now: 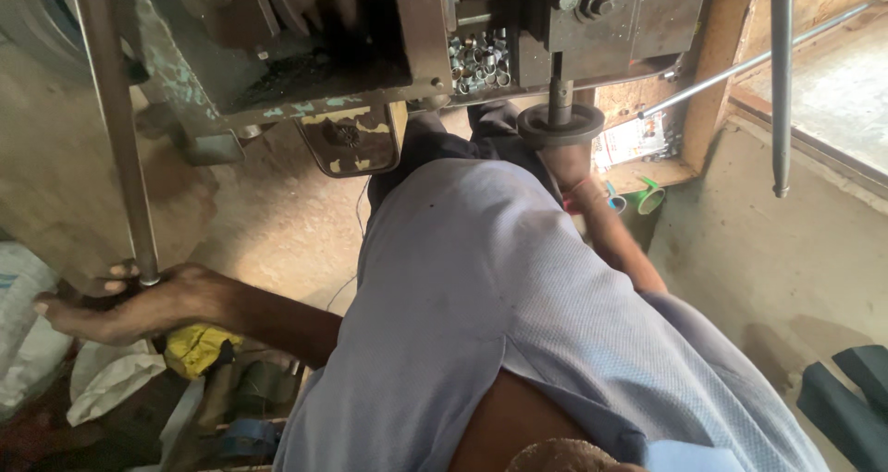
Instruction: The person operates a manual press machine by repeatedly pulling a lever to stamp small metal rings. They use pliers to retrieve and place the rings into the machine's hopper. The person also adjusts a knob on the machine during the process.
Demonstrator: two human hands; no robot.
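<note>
Two bare hands are at work under a heavy, worn green metal press machine [277, 55]. One long grey steel lever rod [116, 130] comes down at the left, and the left hand [129, 301] is at its lower end: the fingers [120, 270] curl round the rod's tip, so the rod end sits inside the closed grip, with the thumb stretched out to the left. One round dark metal disc [560, 125] hangs on a short vertical shaft beneath the machine's right side. The right hand [566, 165] is directly below that disc, touching or almost touching its underside; the disc hides the fingers, so I cannot tell whether they are open or closed.

One heap of small shiny metal rings [479, 60] fills a recess in the machine body, too many and too small to count. Two thin steel bars show at the right: one hanging upright [782, 93], one slanting [754, 62] toward the window ledge. Two plastic pieces, one green [651, 196] and one blue [614, 197], lie on the floor by the right forearm.

The person's pale blue shirt [481, 315] fills the middle and covers most of what lies below. At lower left, one yellow cloth [196, 347] and white sacks [28, 315] are jumbled with dark objects I cannot make out. The machine's top is cut off.
</note>
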